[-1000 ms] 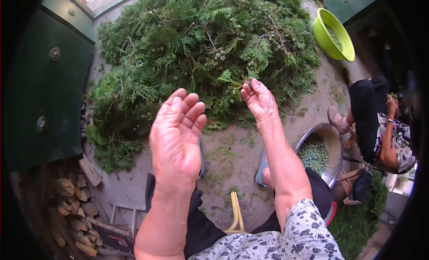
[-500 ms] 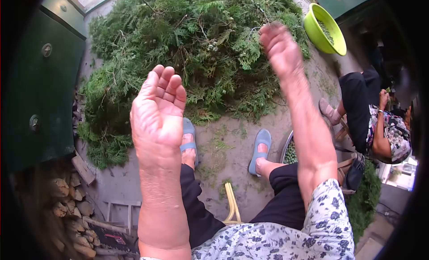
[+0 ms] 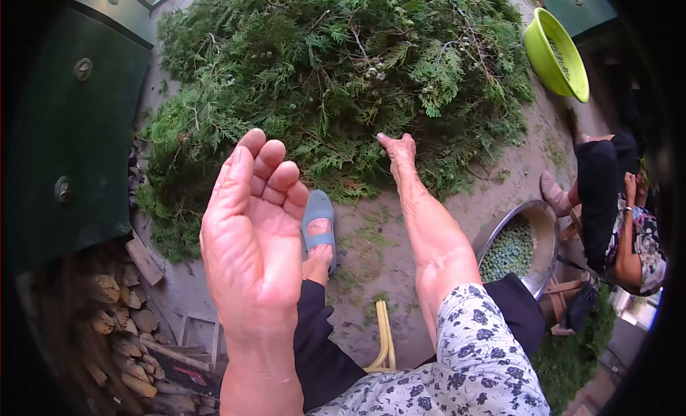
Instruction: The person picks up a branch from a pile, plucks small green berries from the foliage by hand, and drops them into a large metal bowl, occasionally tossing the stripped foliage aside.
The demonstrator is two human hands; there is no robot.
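Note:
My left hand [image 3: 254,223] is raised close to the camera, palm up and slightly cupped, with nothing in it. Its fingers are stretched out and a little bent. Farther out, my right hand [image 3: 398,150] reaches to the near edge of a big heap of green conifer branches [image 3: 336,80]. The thumb stands apart from the index finger there, while the other fingers are mostly hidden. Small pale cones [image 3: 375,73] show among the twigs. Beside my right leg a metal basin [image 3: 547,219] holds many small green cones [image 3: 509,250].
A lime-green basin [image 3: 550,62] stands tilted at the upper right. At the right edge sits another person [image 3: 629,216] in a floral top. Stacked firewood [image 3: 125,337] and a dark green cabinet [image 3: 71,144] line the left. A yellow chair part [image 3: 386,334] shows between my legs.
My right hand has come down and left from above the heap to its near edge. The metal basin is now more visible. My left hand stays raised, palm up; the view has shifted slightly.

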